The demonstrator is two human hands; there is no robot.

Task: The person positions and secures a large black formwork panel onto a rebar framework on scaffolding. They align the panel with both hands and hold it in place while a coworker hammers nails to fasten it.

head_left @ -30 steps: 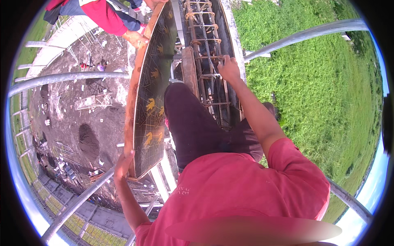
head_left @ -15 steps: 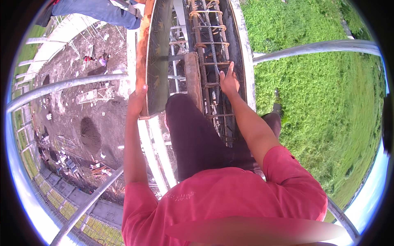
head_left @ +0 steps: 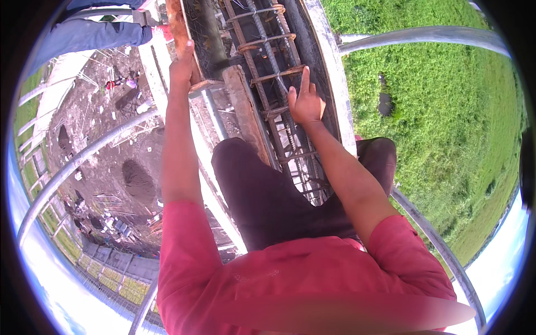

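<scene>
My left hand (head_left: 182,66) is closed round the orange-brown timber edge of a long formwork panel (head_left: 205,34), close to its near end. The panel's dark, smooth face is turned toward the beam. Over the rebar cage (head_left: 272,70), my right hand (head_left: 306,103) has its index finger stretched out and thumb apart, with nothing held. That fingertip reaches a rusty stirrup (head_left: 285,75), though whether it presses on it I cannot tell. A rough wooden board (head_left: 244,109) stands along the cage's left side, beside my left knee.
I straddle the beam form, whose right side wall (head_left: 335,84) borders green grass far below. Scaffold pipes (head_left: 424,39) cross on both sides. A co-worker's leg in blue trousers (head_left: 95,38) is at upper left. Dug ground with a dirt pile (head_left: 137,177) lies below on the left.
The formwork panel has moved away from me, its near end now beyond my knee, with my left arm stretched further forward. My right hand stays over the cage. The view has turned slightly.
</scene>
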